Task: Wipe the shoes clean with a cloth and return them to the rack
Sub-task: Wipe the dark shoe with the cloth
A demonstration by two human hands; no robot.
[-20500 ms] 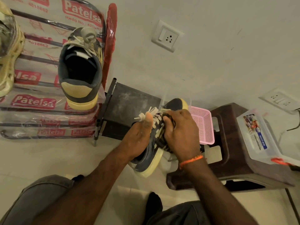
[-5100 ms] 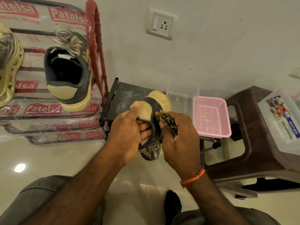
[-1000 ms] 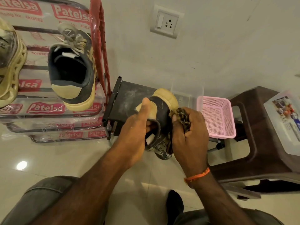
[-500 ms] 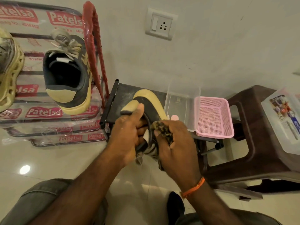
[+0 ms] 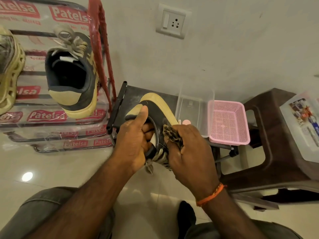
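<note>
A dark sneaker with a tan sole (image 5: 158, 111) is held heel-up in front of me. My left hand (image 5: 133, 140) grips it at the heel, thumb on the tan heel patch and fingers inside the collar. My right hand (image 5: 188, 152) is closed on a brown patterned cloth (image 5: 171, 135) pressed against the shoe's dark side. The matching sneaker (image 5: 72, 75) rests on the shoe rack (image 5: 46, 116) at the left, heel toward me. A yellowish open-soled shoe (image 5: 10, 71) sits at the rack's far left.
A black stand (image 5: 120, 104) is behind the held shoe, with a clear box (image 5: 195, 109) and a pink mesh basket (image 5: 227, 121) beside it. A brown plastic stool (image 5: 269, 145) carrying a lidded container (image 5: 302, 125) stands right. The wall has a socket (image 5: 172, 21). My knees are below.
The shoe's heel has tipped a little to the right in my left hand. My right hand has slid the cloth up and down the shoe's side.
</note>
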